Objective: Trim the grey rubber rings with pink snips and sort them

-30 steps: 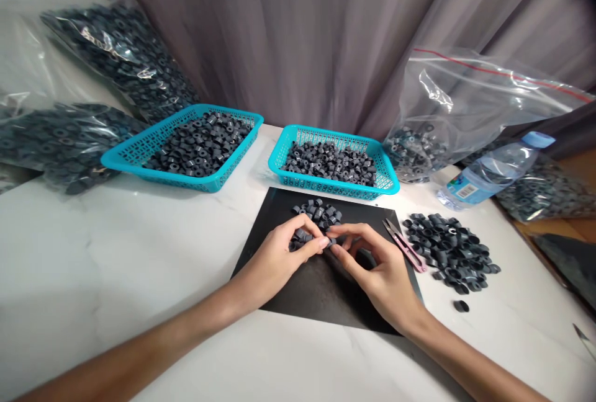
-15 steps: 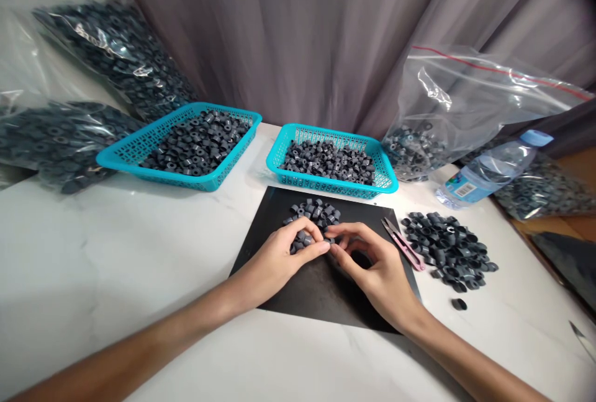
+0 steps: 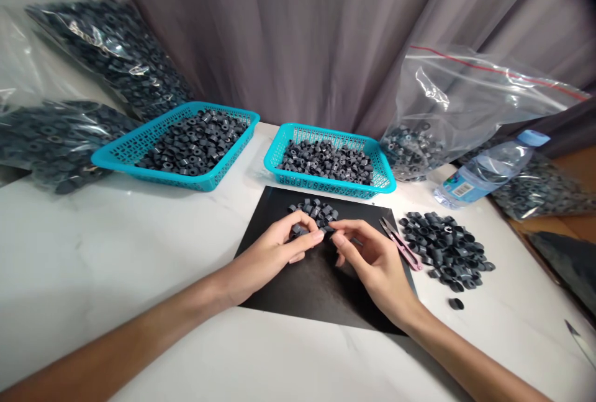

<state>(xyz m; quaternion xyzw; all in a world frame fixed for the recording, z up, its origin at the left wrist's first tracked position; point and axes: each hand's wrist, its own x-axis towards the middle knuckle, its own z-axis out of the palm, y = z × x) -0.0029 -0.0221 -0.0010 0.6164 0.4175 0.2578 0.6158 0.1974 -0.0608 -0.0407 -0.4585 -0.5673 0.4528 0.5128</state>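
Observation:
Over the black mat (image 3: pixel 298 303), my two hands come close together with fingertips almost meeting. A small dark grey ring (image 3: pixel 325 230) is pinched in my left hand (image 3: pixel 274 250). My right hand (image 3: pixel 377 256) has thumb and forefinger closed round a small black cap-like piece (image 3: pixel 331 234), mostly covered by the fingers. Right behind the fingertips lies a small heap of grey rings (image 3: pixel 321 211) on the mat, and a few more show inside the curl of my left hand. Pink-handled thread snips (image 3: pixel 404 247) rest across the mat's right edge.
A pile of black hollow caps (image 3: pixel 444 247) lies right of the mat, one loose cap (image 3: pixel 456 304) in front. Behind stand two turquoise baskets, left (image 3: pixel 209 180) and middle (image 3: pixel 326 185), holding grey rings. Plastic bags (image 3: pixel 447 110) and a water bottle (image 3: pixel 488 169) stand around.
My left hand has drawn slightly back to the left, and the fingertips of the two hands have parted a little. The whole view has shifted slightly.

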